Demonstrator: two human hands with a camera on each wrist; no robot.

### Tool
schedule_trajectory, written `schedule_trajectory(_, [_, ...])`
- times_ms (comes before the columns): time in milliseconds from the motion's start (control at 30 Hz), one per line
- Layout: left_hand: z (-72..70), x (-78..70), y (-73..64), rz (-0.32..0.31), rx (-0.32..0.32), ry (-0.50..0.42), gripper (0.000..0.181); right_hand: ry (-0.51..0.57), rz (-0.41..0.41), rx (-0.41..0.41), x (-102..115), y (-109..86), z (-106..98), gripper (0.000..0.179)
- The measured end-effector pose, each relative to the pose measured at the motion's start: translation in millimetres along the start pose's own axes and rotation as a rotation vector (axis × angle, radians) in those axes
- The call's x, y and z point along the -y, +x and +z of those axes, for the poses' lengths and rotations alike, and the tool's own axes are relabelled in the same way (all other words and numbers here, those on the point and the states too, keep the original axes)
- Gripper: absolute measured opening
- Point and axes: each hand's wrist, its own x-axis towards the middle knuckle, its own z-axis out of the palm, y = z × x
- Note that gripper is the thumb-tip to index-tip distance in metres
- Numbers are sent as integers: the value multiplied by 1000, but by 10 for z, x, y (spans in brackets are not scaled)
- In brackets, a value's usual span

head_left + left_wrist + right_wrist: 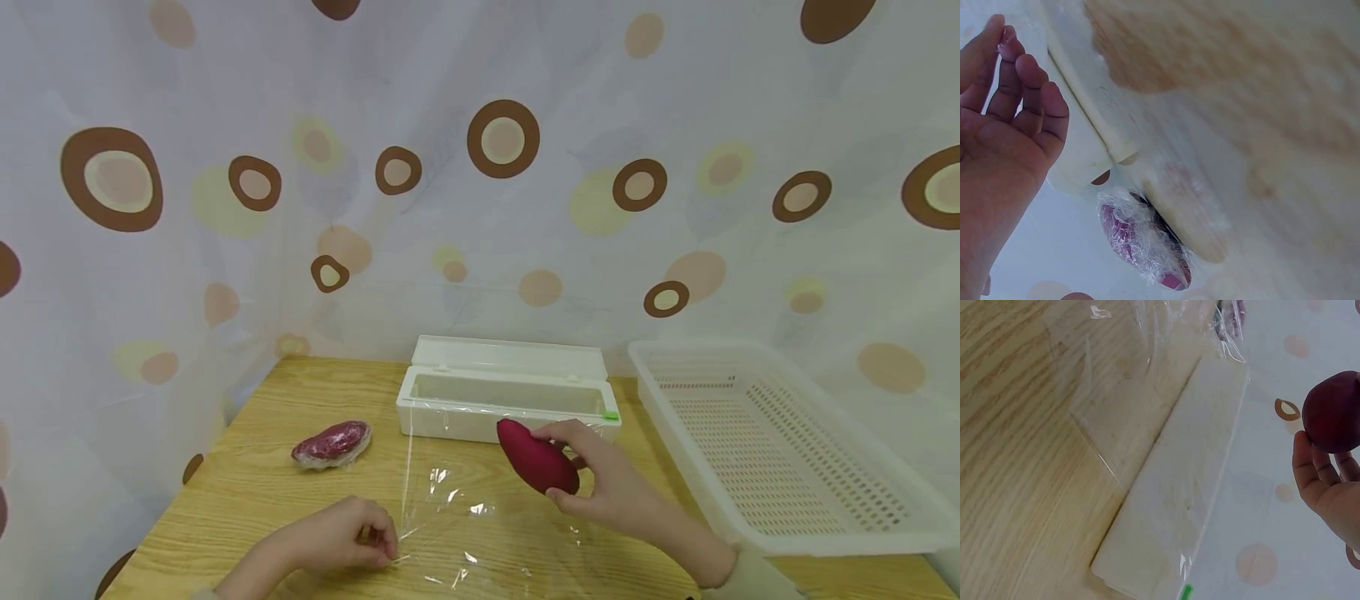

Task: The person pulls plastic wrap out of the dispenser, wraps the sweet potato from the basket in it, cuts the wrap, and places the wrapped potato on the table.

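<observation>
My right hand point(611, 479) grips a deep purple-red sweet potato point(534, 457), fingers and thumb round its right end, above a sheet of clear cling film point(480, 510) on the table. At the film's left edge, my left hand point(341, 537) pinches the film between thumb and fingertips, as the left wrist view shows. The sheet runs back to the open white cling film box point(450, 423). Another sweet potato point(332, 443), wrapped in crumpled film, lies on the table to the left of the box. In the right wrist view the held sweet potato point(1334, 412) is partly cut off.
A white slotted plastic basket point(840, 543) stands on the right side of the wooden table point(247, 492). Behind the table hangs a pale curtain point(555, 225) with brown rings. The box's lid point(510, 357) stands up at the back, and a green tab point(611, 415) sits at its right end.
</observation>
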Motion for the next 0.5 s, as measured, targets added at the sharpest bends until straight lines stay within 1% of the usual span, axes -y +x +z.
schedule_trajectory(100, [3,-2,7,7,2,4,5,8,20,25,-7,-17,75,62])
schedule_trajectory(200, [8,11,16,8,3,7,2,20,40,51,-20,-20,147,62])
schedule_trajectory(267, [13,26,22,8,6,1,1,30,39,66,-33,-19,196,62])
schedule_trajectory(367, [18,34,32,0,15,-18,4,29,33,93,-47,-17,259,63])
schedule_trajectory(433, [17,25,35,-8,21,-28,1,29,34,115,-52,-14,291,63])
schedule_trajectory(500, [16,13,38,-16,24,-33,1,24,51,142,-57,-12,314,63])
